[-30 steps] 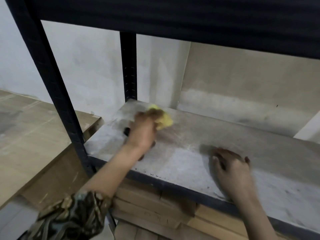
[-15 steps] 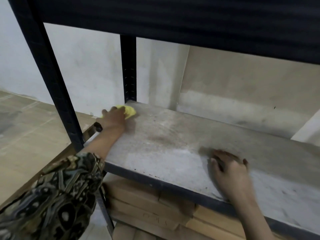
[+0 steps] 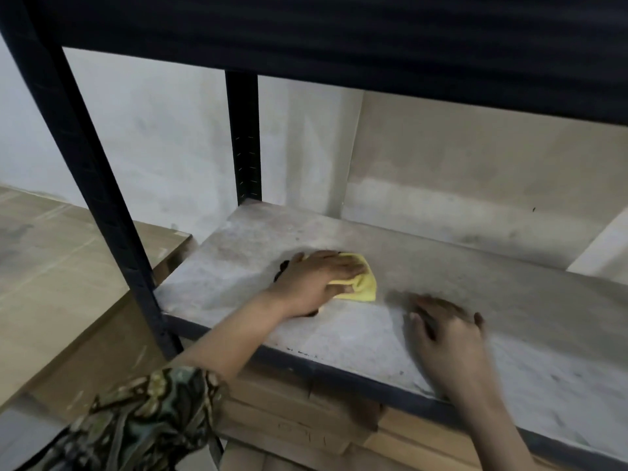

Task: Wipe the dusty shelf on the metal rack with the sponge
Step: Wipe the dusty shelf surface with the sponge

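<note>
The dusty grey shelf (image 3: 441, 273) of a dark metal rack fills the middle of the head view. My left hand (image 3: 312, 283) presses a yellow sponge (image 3: 362, 287) flat against the shelf, left of centre; my fingers cover most of the sponge. Something dark shows under my palm; I cannot tell what it is. My right hand (image 3: 448, 341) lies palm down on the shelf near the front edge, fingers spread, holding nothing. A paler patch of shelf lies between the two hands.
The rack's front left post (image 3: 85, 171) and rear post (image 3: 243, 137) stand at the shelf's left end. A dark upper shelf (image 3: 339, 32) hangs low overhead. Wooden boards (image 3: 51, 266) lie to the left, stacked boards (image 3: 306, 423) below. A wall is behind.
My left hand has slid the sponge from the shelf's far left rear corner rightward and toward the front, to the middle area. My right hand has stayed put.
</note>
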A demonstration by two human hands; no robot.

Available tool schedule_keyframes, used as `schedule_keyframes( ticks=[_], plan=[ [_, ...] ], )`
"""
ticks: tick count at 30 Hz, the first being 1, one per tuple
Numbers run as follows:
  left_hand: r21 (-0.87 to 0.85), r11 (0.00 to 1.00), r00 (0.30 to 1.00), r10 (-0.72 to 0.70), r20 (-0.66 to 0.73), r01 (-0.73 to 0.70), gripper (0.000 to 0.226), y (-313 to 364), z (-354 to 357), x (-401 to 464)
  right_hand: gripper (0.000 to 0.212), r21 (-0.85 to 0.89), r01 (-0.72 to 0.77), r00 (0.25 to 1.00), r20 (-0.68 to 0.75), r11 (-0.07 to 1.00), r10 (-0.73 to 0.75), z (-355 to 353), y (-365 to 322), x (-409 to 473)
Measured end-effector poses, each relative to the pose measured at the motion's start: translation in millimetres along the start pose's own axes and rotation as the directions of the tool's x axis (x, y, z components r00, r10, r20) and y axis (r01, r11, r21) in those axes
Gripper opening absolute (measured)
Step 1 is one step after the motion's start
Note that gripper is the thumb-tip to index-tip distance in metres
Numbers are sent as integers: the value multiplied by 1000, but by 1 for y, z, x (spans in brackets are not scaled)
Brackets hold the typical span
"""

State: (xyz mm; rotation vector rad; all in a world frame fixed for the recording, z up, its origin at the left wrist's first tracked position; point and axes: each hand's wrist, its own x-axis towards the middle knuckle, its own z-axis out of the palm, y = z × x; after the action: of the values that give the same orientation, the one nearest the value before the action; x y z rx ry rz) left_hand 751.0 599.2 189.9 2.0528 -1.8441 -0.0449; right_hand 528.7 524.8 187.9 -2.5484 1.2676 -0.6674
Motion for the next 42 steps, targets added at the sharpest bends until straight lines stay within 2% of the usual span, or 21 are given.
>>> schedule_keyframes(
  ticks=[2, 4, 6, 8, 10, 12, 13, 14, 15, 17, 19, 22, 26, 29, 31, 34, 35, 37, 39, 40, 42],
  plan=[
    [-98, 993, 998, -66, -2, 66, 41, -26, -9, 13, 47, 3, 7, 1000, 10, 1000, -7, 0, 1, 0],
    [-135, 937, 940, -335, -72, 323, 37, -56, -23, 22, 46, 6, -7, 1000, 24, 1000, 7, 0, 1, 0],
    [2, 774, 754, -615, -231, 633, 39, -81, -40, 18, 44, 10, -35, 999, 31, 999, 35, 0, 0, 0],
    [39, 652, 624, -704, -338, 757, 50, -100, -48, 13, 45, 1, -36, 999, 35, 999, 36, 0, -1, 1],
    [-160, 736, 671, -669, -319, 658, 47, -106, -46, 10, 45, -8, -33, 998, 49, 999, 33, 0, 0, 2],
    [-347, 852, 842, -484, -239, 392, 45, -77, -33, 8, 46, -7, -36, 998, 57, 999, 37, -1, -1, 2],
    [-329, 911, 909, -337, -244, 249, 44, -55, -24, 5, 45, -4, -39, 997, 60, 999, 39, -2, -1, 3],
    [-215, 964, 955, -203, -215, 157, 42, -35, -15, 3, 44, 0, -40, 998, 58, 999, 40, -2, -2, 2],
    [-141, 983, 978, -138, -156, 116, 41, -19, -10, 1, 43, 4, -39, 998, 54, 999, 39, -3, -2, 2],
    [-2, 988, 988, -154, 10, 154, 42, -9, -9, 9, 41, 4, -36, 998, 44, 999, 36, -2, -2, 2],
    [-14, 976, 974, -217, 60, 218, 43, -22, -11, 26, 41, -3, -39, 999, 34, 999, 39, -2, -2, 2],
    [6, 937, 936, -349, -38, 350, 43, -42, -20, 45, 48, -15, -33, 999, 27, 999, 34, 0, -1, 2],
    [35, 823, 819, -559, -129, 567, 40, -75, -20, 45, 56, -9, -27, 999, 27, 1000, 28, -1, 1, 3],
    [87, 752, 752, -634, -179, 654, 41, -114, -26, 27, 53, -1, -16, 999, 29, 1000, 16, -3, 1, 2],
    [152, 664, 679, -693, -242, 732, 33, -133, -40, 12, 54, 10, -15, 999, 31, 1000, 15, -3, 1, 1],
    [27, 544, 520, -787, -332, 839, 30, -141, -64, -6, 46, 18, -24, 998, 58, 1000, 23, -5, 1, 1],
    [-25, 548, 501, -781, -374, 836, 32, -139, -69, -7, 44, 28, -28, 998, 61, 999, 26, -5, 0, 2],
    [-96, 640, 538, -708, -457, 762, 36, -120, -76, -5, 42, 38, -29, 998, 51, 999, 27, -6, -2, 2],
    [-251, 780, 612, -611, -503, 573, 32, -80, -74, -6, 41, 32, -32, 998, 54, 999, 30, -5, -3, 3],
    [-341, 828, 671, -561, -485, 446, 30, -57, -72, -9, 40, 30, -29, 998, 54, 999, 27, -4, -3, 3],
    [-440, 859, 845, -425, -324, 263, 38, -17, -62, -23, 41, 17, -10, 999, 33, 1000, 9, -4, -3, 2]
  ],
)
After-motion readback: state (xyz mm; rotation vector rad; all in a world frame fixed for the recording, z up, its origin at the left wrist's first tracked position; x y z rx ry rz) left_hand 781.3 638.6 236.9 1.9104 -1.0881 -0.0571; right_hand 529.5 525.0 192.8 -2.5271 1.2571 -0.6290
